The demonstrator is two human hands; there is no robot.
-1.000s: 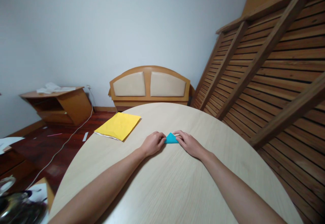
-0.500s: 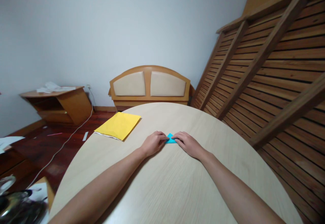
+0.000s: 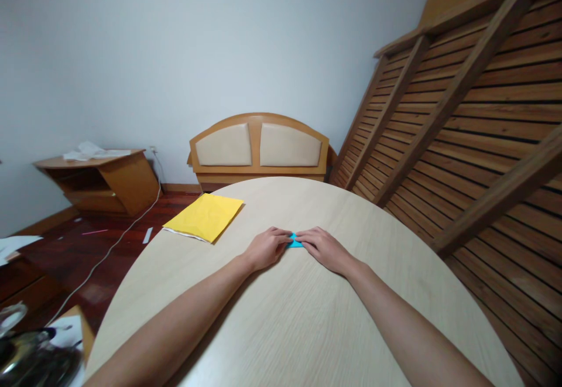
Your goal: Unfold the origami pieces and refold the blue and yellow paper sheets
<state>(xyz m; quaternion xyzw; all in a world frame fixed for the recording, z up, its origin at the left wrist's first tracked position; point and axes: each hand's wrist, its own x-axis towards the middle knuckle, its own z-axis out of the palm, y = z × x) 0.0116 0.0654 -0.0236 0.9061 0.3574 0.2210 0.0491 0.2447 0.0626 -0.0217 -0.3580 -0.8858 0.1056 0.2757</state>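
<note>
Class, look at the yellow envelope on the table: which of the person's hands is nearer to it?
Left. The left hand lies just right of the yellow envelope; the right hand lies farther right, beyond the blue paper.

bare table (image 3: 307,317) all round both hands, only yellow envelope (image 3: 204,217) far-left

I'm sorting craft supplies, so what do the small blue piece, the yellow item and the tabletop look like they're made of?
The blue piece looks like thin matte paper: flat, sharp-edged, pressed under both hands. The yellow item appears to be a matte paper envelope or sheet stack; white shows at its near edge. The table looks like pale wood or wood-look laminate, with fine straight grain and a smooth, low-sheen finish.
</note>
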